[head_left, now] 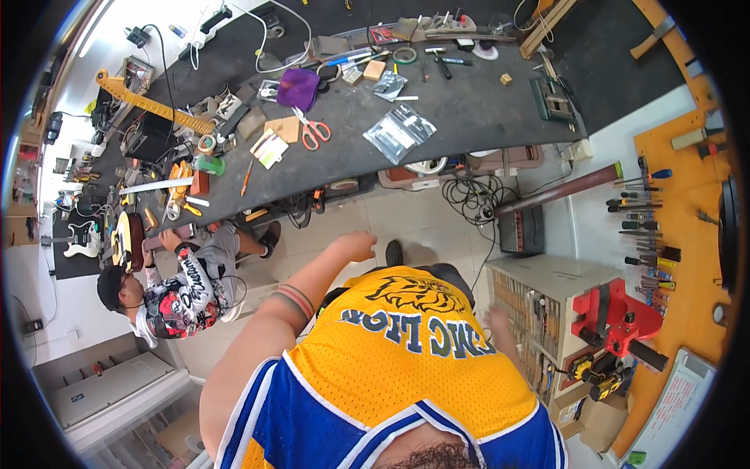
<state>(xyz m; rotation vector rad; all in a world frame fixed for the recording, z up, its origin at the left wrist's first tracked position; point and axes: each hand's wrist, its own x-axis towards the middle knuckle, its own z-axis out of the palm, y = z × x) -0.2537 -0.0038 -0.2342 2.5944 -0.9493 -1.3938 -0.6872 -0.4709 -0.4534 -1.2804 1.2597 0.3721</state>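
Note:
My left hand (357, 246) hangs in front of my yellow jersey (414, 313), over the floor and short of the workbench (476, 109). Its fingers look curled in, and I see nothing held in them. Low at my right side, my right hand (497, 318) is blurred and partly cut off by my body, beside a cabinet of small drawers (539, 309). What its fingers do is unclear. On the bench ahead lie red-handled scissors (316, 134), clear zip bags (399, 133), a purple cloth pouch (298, 89) and a pencil (247, 178).
A co-worker (183, 301) sits at the bench's left end by a guitar body (127, 241). A guitar neck (156, 109) lies nearby. Coiled cables (473, 195) and an amplifier (521, 230) are under the bench. A red vise-like tool (621, 320) and hanging screwdrivers (644, 203) are right.

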